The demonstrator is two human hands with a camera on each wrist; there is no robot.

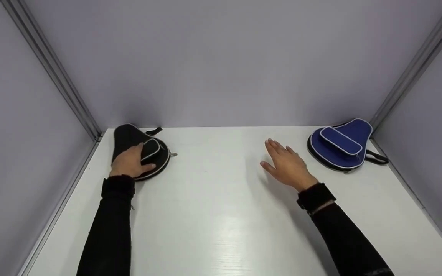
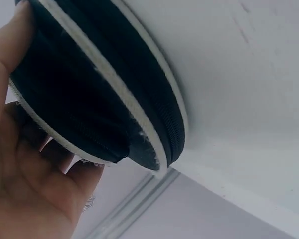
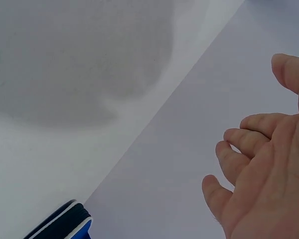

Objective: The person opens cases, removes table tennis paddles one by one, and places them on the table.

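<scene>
At the left back of the table lies a black table tennis paddle case (image 1: 123, 134) with pale piping and a zipped front pocket (image 1: 151, 148). My left hand (image 1: 128, 161) grips it around the pocket; in the left wrist view the thumb (image 2: 12, 37) is on one side and the fingers curl on the other. Over the table right of centre, my right hand (image 1: 289, 166) is held with its fingers extended and nothing in it. Closest to that hand is a blue paddle case (image 1: 353, 132) with white piping, lying apart from it to the right.
The white table (image 1: 205, 199) is bounded by a grey back wall (image 1: 221, 61) and side panels, with metal posts in the corners. A black strap (image 1: 376, 158) sticks out from the blue case near the right panel. Another short strap (image 1: 154, 131) lies behind the black case.
</scene>
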